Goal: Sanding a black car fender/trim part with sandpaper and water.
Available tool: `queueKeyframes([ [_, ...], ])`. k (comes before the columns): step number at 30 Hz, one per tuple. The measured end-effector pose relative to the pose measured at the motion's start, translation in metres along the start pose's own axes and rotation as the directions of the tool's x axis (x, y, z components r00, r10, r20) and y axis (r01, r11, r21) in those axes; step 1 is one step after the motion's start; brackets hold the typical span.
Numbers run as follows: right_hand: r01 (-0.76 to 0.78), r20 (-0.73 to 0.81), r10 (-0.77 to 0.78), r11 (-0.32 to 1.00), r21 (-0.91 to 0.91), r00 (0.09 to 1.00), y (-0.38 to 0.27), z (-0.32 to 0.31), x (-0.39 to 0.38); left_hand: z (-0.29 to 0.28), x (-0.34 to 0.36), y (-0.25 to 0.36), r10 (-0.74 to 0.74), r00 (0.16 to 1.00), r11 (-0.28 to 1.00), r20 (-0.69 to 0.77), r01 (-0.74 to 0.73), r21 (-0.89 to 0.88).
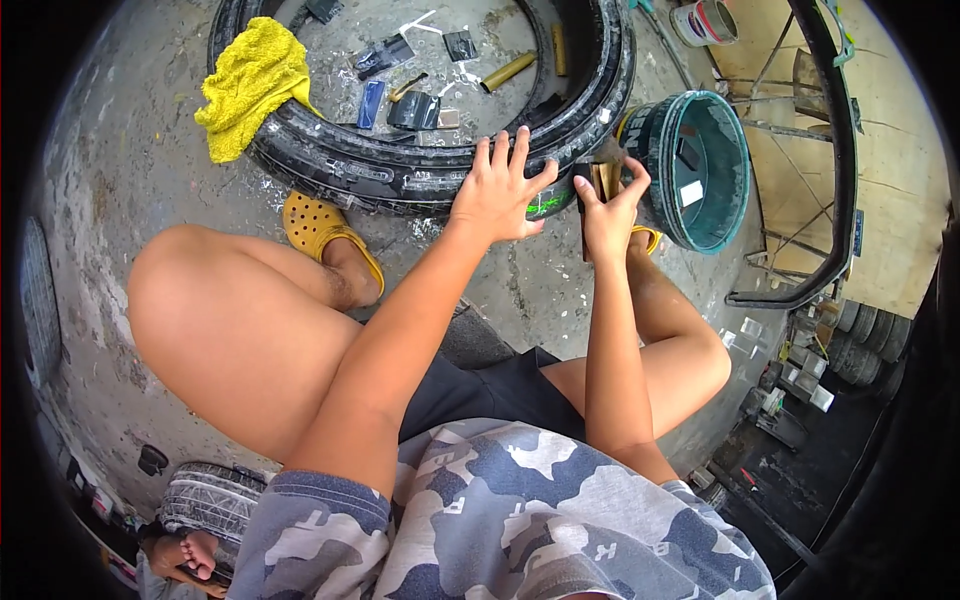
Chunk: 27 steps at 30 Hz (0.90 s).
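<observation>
A large black tyre point(330, 165) lies on its side in front of me, with white scuffs and a bright green mark on its near wall. My left hand point(503, 190) rests on its near rim, fingers spread, holding nothing. Just to the right, my right hand point(612, 215) pinches a flat brown and gold piece point(603, 180) between thumb and fingers, against or close beside the tyre's wall. A greyish tip shows at its far end; its exact kind is unclear, since my fingers cover part of it. Over the tyre's left side hangs a yellow cloth point(255, 85).
Within the tyre's ring lie black patches point(413, 110), a blue strip point(371, 104), a small brush point(408, 87) and a gold tube point(508, 72). At right stand a teal bucket point(735, 165), a white pail point(705, 22) and a black curved frame point(840, 170). Another tyre point(215, 500) is behind-left, beside someone's foot point(198, 553).
</observation>
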State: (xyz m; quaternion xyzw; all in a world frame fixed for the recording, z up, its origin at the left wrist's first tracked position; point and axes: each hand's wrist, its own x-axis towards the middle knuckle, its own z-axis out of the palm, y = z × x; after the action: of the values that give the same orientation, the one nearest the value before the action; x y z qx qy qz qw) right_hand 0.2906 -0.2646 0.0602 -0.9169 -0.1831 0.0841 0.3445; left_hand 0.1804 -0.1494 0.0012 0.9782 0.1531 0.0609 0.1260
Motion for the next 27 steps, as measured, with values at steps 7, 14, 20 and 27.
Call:
queueKeyframes([
  [7,0.179,-0.060,-0.189,0.972,-0.152,0.980,0.018,0.013,-0.007,0.000,0.002,0.002,0.015,1.000,1.000,0.001,-0.015,-0.024],
  [14,0.304,0.008,-0.310,0.926,-0.225,0.951,0.019,0.007,-0.010,0.001,0.000,0.002,0.004,1.000,0.999,-0.020,-0.005,-0.042],
  [20,0.436,0.017,-0.443,0.875,-0.212,0.896,0.023,0.014,-0.025,0.000,0.001,0.001,-0.003,1.000,0.999,-0.018,0.002,-0.036],
  [27,0.354,-0.075,-0.374,0.915,-0.194,0.925,0.015,0.019,0.007,0.001,0.001,0.003,-0.013,0.998,0.994,-0.069,0.005,-0.106],
])
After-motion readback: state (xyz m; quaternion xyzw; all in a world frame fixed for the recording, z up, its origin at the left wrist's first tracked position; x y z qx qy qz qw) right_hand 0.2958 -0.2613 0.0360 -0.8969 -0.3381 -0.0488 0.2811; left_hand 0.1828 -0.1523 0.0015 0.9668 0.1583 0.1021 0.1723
